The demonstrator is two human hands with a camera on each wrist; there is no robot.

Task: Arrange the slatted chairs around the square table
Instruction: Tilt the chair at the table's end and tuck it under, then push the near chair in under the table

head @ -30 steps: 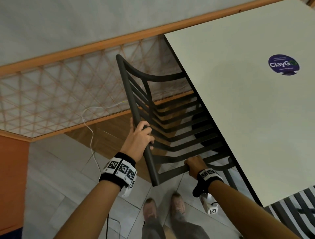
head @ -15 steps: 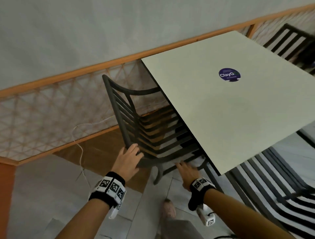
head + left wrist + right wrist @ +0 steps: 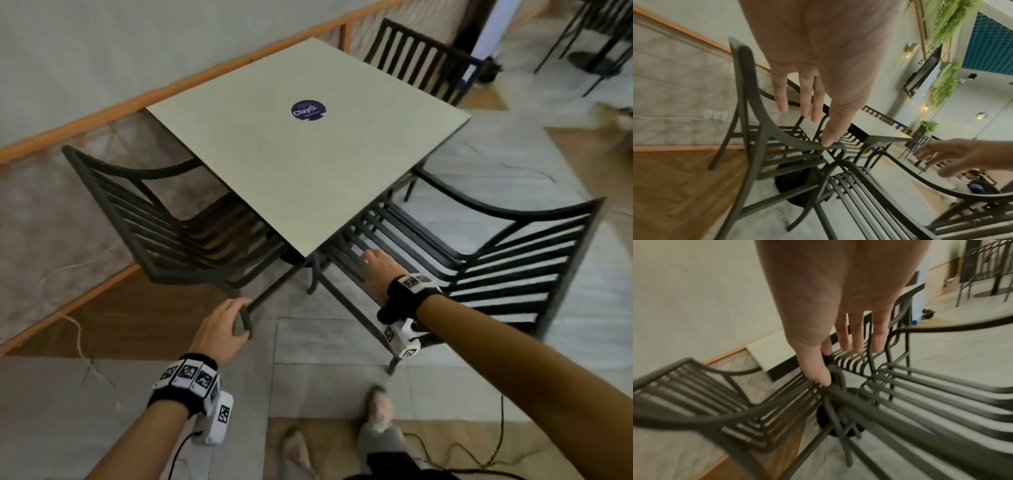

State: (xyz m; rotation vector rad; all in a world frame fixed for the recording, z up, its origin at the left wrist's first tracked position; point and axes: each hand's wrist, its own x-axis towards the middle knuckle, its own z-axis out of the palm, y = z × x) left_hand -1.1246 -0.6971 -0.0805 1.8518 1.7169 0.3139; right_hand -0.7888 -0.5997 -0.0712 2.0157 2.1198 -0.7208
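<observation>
Slatted chairs sit at three sides of the square bench [image 3: 274, 164]; the left chair [image 3: 164, 226] is tucked with its seat under the pale, smooth top, so my left hand [image 3: 219, 329] rests relaxed on the curved end of its armrest, gripping nothing; my right hand [image 3: 378, 270] reaches flat-fingered over the right chair [image 3: 479, 260], which stands further out, probably to pull it square; dark metal bars, thin and rounded; a far chair [image 3: 418, 58] faces in.

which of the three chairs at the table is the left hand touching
The left chair, by the wall: the left hand touches its armrest. The right chair and far chair are untouched by it.
</observation>
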